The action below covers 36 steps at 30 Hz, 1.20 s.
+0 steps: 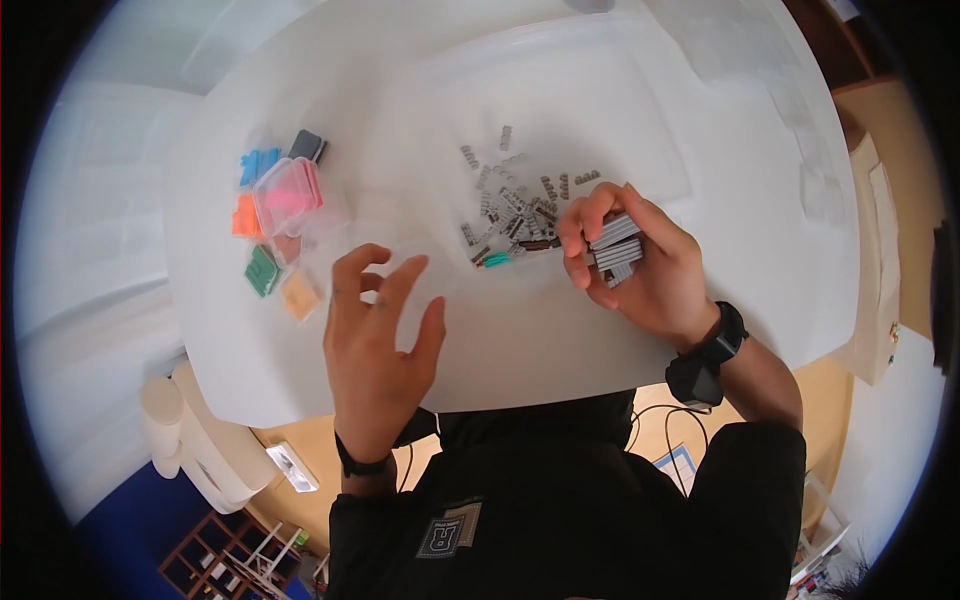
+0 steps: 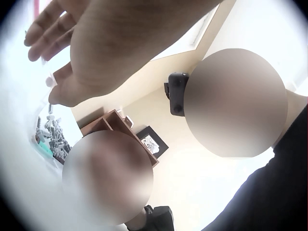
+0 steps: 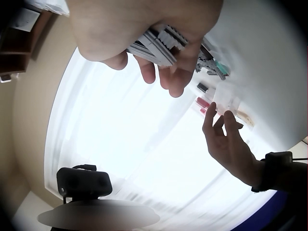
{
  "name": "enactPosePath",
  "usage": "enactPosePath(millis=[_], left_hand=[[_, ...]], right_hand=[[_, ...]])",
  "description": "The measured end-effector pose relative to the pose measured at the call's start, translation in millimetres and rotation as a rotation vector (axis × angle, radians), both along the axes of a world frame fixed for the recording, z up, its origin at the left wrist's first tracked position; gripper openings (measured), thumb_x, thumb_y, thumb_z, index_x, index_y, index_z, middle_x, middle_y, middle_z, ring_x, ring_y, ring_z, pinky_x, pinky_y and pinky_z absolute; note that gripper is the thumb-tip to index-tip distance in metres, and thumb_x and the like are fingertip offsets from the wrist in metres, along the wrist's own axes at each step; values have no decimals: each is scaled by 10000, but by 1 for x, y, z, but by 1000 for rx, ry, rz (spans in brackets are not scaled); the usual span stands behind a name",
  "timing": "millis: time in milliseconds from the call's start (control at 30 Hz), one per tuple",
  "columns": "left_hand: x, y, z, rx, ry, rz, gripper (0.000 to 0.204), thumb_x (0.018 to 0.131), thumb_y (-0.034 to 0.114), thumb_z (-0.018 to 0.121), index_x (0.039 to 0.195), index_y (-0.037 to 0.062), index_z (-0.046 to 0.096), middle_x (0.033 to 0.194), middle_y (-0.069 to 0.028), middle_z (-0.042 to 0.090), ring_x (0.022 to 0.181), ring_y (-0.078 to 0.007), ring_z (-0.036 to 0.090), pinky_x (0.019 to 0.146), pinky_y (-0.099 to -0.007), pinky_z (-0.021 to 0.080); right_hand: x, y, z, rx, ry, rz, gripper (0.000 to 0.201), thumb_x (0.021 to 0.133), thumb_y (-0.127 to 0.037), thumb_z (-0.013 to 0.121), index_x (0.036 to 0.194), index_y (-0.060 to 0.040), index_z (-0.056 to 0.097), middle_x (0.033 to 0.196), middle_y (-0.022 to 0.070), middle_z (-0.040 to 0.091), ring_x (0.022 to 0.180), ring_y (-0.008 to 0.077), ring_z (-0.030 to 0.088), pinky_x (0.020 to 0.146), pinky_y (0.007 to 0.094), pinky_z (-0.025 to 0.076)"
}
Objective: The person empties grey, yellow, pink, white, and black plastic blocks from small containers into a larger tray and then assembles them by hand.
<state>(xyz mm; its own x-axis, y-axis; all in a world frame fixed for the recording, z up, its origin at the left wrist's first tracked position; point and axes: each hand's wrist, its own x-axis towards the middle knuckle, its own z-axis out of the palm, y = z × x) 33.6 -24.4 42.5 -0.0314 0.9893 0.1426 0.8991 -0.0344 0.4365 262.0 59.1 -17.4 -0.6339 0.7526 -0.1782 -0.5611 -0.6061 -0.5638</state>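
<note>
Several grey ribbed bricks [image 1: 618, 247] lie in the right hand [image 1: 645, 260], whose fingers curl round them above the table's right part; the right wrist view shows these grey pieces [image 3: 159, 45] against the palm. Bent and spread, the fingers of the left hand [image 1: 375, 335] hold nothing, over the table left of the middle. Between and beyond the hands lies a loose pile of grey bricks [image 1: 515, 212], with a teal piece [image 1: 496, 260] at its near edge.
At the left of the white table [image 1: 520, 350] stands a clear box [image 1: 285, 200] with pink inside. Around it are blue [image 1: 258, 165], orange [image 1: 245, 217], green [image 1: 262, 270] and tan pieces [image 1: 299, 296], and a dark grey block [image 1: 307, 146].
</note>
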Motion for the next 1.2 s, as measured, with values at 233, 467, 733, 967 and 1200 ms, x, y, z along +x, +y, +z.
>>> enactPosePath(millis=[233, 467, 733, 967, 1200], left_hand=[[-9, -3, 0, -48, 69, 84, 334, 705, -33, 670, 1026, 57, 642, 1096, -80, 548, 729, -162, 547, 574, -261, 434], [13, 7, 3, 54, -111, -83, 283, 708, -16, 705, 977, 58, 652, 883, -57, 582, 613, -160, 538, 521, -284, 416], [29, 36, -16, 20, 85, -400, 208, 724, 60, 700, 912, 54, 610, 796, -40, 484, 677, -177, 569, 542, -305, 460], [24, 41, -34, 83, 1, -412, 196, 705, 54, 715, 872, 70, 614, 796, -32, 494, 658, -174, 574, 520, -301, 458], [22, 43, -22, 22, -300, -289, 196, 726, -11, 695, 883, 70, 611, 896, -50, 608, 658, -198, 621, 531, -276, 476]], right_hand=[[-6, -3, 6, 27, -13, 10, 488, 997, -444, 242, 860, -70, 525, 981, 152, 591, 869, 239, 611, 614, 297, 484], [-6, 0, 8, -19, 64, -1, 530, 1000, -465, 216, 881, -60, 536, 1095, 192, 591, 1036, 289, 595, 801, 350, 479], [-3, 2, -2, 54, 155, -5, 540, 1004, -452, 213, 962, -59, 580, 1117, 170, 595, 1025, 245, 584, 816, 338, 450], [-2, 3, -6, 51, 168, 17, 537, 1003, -453, 216, 946, -56, 574, 1070, 144, 603, 963, 211, 586, 760, 316, 448], [-2, 2, 1, 39, 90, 46, 476, 1005, -406, 279, 938, -33, 566, 948, 135, 616, 759, 183, 593, 593, 276, 418]])
